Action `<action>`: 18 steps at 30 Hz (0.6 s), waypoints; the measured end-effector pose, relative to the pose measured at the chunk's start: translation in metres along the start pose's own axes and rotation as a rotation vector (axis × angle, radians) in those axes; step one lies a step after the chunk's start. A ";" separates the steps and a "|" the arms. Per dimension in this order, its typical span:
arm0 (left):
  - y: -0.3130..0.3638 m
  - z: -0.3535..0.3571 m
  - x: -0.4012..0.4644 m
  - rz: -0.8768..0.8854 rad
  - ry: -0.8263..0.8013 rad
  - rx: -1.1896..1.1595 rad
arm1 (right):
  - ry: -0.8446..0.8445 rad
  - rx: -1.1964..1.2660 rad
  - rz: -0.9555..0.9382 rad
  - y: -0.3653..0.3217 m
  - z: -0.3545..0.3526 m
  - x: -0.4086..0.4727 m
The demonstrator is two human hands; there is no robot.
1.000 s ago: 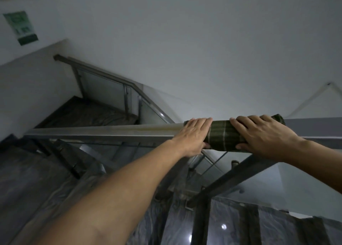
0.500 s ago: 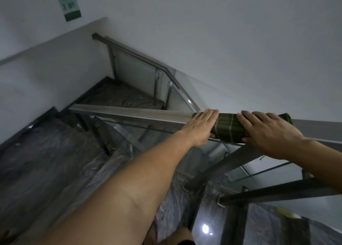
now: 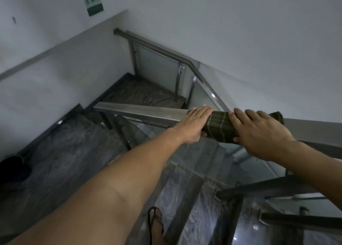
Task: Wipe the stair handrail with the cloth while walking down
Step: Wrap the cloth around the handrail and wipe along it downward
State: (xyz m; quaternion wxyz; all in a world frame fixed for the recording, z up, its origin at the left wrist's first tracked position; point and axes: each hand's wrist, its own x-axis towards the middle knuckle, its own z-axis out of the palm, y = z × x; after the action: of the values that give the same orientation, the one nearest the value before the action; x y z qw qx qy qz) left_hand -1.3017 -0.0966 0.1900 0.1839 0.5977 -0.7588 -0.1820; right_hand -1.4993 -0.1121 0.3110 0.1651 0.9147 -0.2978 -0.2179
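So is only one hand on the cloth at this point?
No, both the left hand and the right hand press on the green cloth wrapped over the handrail.

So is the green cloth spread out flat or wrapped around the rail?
Wrapped around. The cloth curves over the handrail, with the left hand and right hand pressing it.
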 end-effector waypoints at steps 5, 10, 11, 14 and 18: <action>-0.075 0.006 -0.014 -0.032 0.003 0.015 | 0.011 0.022 0.001 -0.045 0.006 0.063; -0.143 0.006 -0.028 -0.051 0.001 0.038 | -0.021 0.017 -0.002 -0.085 0.017 0.127; -0.155 0.005 -0.031 -0.058 -0.003 0.036 | -0.011 0.010 0.000 -0.093 0.017 0.139; -0.192 0.005 -0.039 -0.064 0.002 0.029 | -0.003 0.011 -0.020 -0.117 0.018 0.170; -0.248 0.014 -0.046 -0.026 0.026 0.026 | 0.002 0.001 -0.005 -0.149 0.022 0.210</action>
State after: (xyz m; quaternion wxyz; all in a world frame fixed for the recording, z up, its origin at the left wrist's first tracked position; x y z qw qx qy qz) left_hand -1.0899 -0.1054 0.0520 0.1838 0.6122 -0.7507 -0.1669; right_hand -1.2869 -0.1306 0.1651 0.1646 0.9158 -0.2951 -0.2171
